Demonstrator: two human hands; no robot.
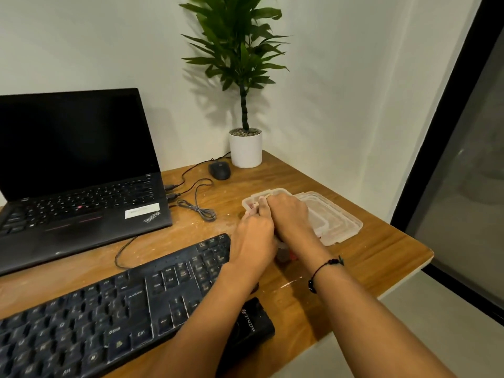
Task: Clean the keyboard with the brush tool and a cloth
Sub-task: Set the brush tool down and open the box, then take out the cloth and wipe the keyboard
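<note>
A dusty black keyboard (114, 309) lies slantwise across the near left of the wooden desk (368, 249). Both hands are together over a clear plastic container (275, 193) just beyond the keyboard's right end. My left hand (252, 241) has its fingers curled at the container's near left edge. My right hand (289, 214) lies over the container with fingers curled on its rim. The container's clear lid (338, 222) lies beside it on the right. What is inside the container is hidden by my hands. No brush or cloth is in view.
An open black laptop (79, 173) stands at the back left. A wired mouse (219, 170), its coiled cable (199, 208) and a white potted plant (245, 148) sit at the back. The desk's right edge (425, 257) drops off near a dark glass door (463, 173).
</note>
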